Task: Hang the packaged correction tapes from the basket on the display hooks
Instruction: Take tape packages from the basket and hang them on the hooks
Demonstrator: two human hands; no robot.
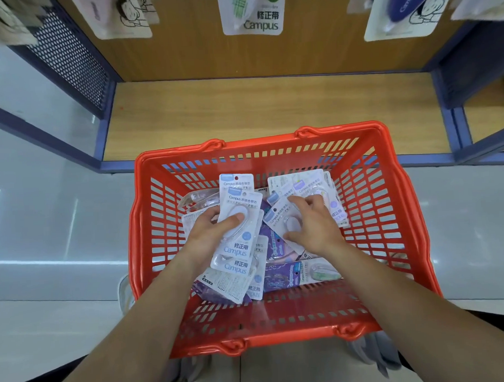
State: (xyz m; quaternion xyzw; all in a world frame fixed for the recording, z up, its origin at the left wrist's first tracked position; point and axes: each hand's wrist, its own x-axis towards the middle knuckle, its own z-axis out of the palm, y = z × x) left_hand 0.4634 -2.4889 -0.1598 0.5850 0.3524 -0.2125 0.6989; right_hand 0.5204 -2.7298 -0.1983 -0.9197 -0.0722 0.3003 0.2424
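Reaching into the red basket (pixel 278 150), I have both hands down among the packaged correction tapes (pixel 302 274) that lie heaped on its floor. My left hand (pixel 210 231) has its grip clamped on a small fan of white packs (pixel 238 237), thumb pressed across the clear blister of the top one, with what looks like two or three cards stacked under it, though the overlap makes the count hard to judge. My right hand (pixel 312 224) rests fingers-spread over another white pack (pixel 286 221); its grip is curling around the card's edges but I judge it not yet fully closed. So this is the gathering step, with nothing carried up yet. Above the wooden shelf (pixel 271 113), hung packs (pixel 251 13) already dangle along the back panel, their hooks out of view. Next I must lift a pack clear, find the punched hole at its top, and thread it squarely onto a hook.
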